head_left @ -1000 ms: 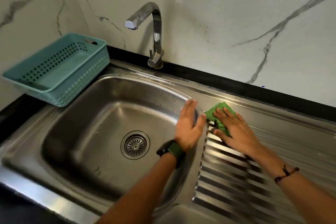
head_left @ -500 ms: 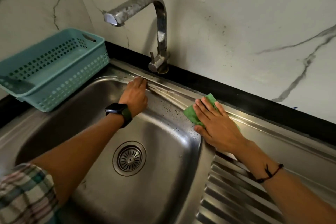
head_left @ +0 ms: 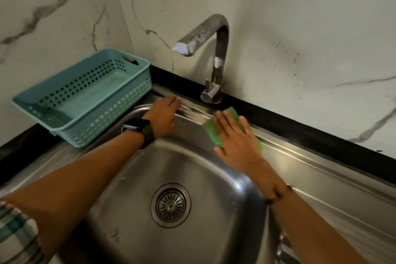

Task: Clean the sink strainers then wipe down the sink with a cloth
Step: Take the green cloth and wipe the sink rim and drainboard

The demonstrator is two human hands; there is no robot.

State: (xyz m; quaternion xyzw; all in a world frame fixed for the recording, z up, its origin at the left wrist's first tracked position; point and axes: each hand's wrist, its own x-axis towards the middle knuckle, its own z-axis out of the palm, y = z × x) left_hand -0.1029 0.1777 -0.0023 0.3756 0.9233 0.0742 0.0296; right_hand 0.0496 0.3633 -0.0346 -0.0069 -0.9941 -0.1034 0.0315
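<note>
A stainless steel sink [head_left: 132, 178] fills the lower view, with a round metal strainer [head_left: 170, 205] seated in its drain. My right hand [head_left: 236, 137] lies flat on a green cloth [head_left: 211, 133], pressing it onto the sink's back rim just right of the tap. My left hand [head_left: 164, 113], with a dark watch on the wrist, rests flat on the back rim left of the tap, fingers extended and holding nothing.
A curved metal tap [head_left: 216, 58] rises from the black counter strip behind the sink. A teal perforated plastic basket [head_left: 85, 96] stands at the back left corner. The ribbed drainboard [head_left: 334, 199] runs to the right. A marbled wall closes the back.
My left hand moved from the basin's right edge to the back rim left of the tap. My right hand slid the green cloth from the drainboard leftward along the back rim.
</note>
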